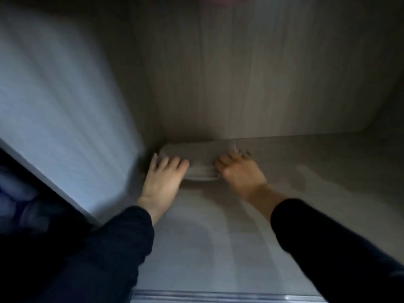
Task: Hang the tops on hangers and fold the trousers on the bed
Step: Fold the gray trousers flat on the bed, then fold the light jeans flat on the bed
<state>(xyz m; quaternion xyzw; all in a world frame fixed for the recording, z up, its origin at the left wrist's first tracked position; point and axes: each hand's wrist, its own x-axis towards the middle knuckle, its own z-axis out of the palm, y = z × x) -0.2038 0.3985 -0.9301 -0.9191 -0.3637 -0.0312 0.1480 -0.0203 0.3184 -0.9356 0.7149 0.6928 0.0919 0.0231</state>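
pale wood-grain cupboard shelf (pixel 218 237); pale flat stack (pixel 201 171) in back corner; left hand (pixel 162 173) fingers straight on it; right hand (pixel 238 171) fingers bent, grip unclear.

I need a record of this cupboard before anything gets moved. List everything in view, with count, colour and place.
pale stack: one, whitish, in the back left corner of the shelf; too blurred to tell what it is
shelf: one, pale grey, running from the near edge to the back wall
back wall: one, grey-brown with upright grain, behind the stack
side panel: one, pale blue-white, on the left
edge strip: one, shiny, along the near rim of the shelf
sleeves: two, dark, coming in from the bottom corners
left grip: one bare hand, fingers stretched out, at the stack's left end
right grip: one bare hand, at the stack's right end; blur hides its hold
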